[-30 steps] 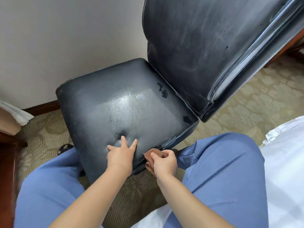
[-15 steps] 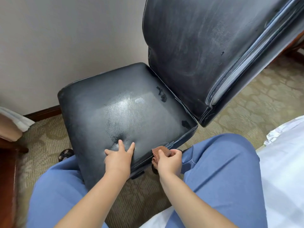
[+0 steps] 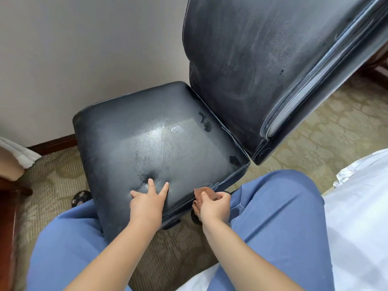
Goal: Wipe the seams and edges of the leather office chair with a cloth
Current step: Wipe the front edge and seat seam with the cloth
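Observation:
A worn dark leather office chair stands between my knees, its seat (image 3: 159, 143) facing me and its backrest (image 3: 262, 66) rising at the upper right. My left hand (image 3: 148, 201) presses flat on the near part of the seat with fingers spread. My right hand (image 3: 214, 205) grips a bunched brown cloth (image 3: 200, 195) against the stitched seam along the seat's near right edge. Most of the cloth is hidden under my fingers.
A plain wall with a dark wooden skirting board (image 3: 52, 143) lies behind the chair. Patterned carpet (image 3: 327, 131) covers the floor. White bedding (image 3: 361, 206) lies at the right. Wooden furniture (image 3: 8, 206) and a white fabric (image 3: 19, 152) sit at the left. A caster (image 3: 80, 197) shows below the seat.
My right hand has slid the cloth a little to the right along the seat's near edge seam. My left hand keeps its place on the seat.

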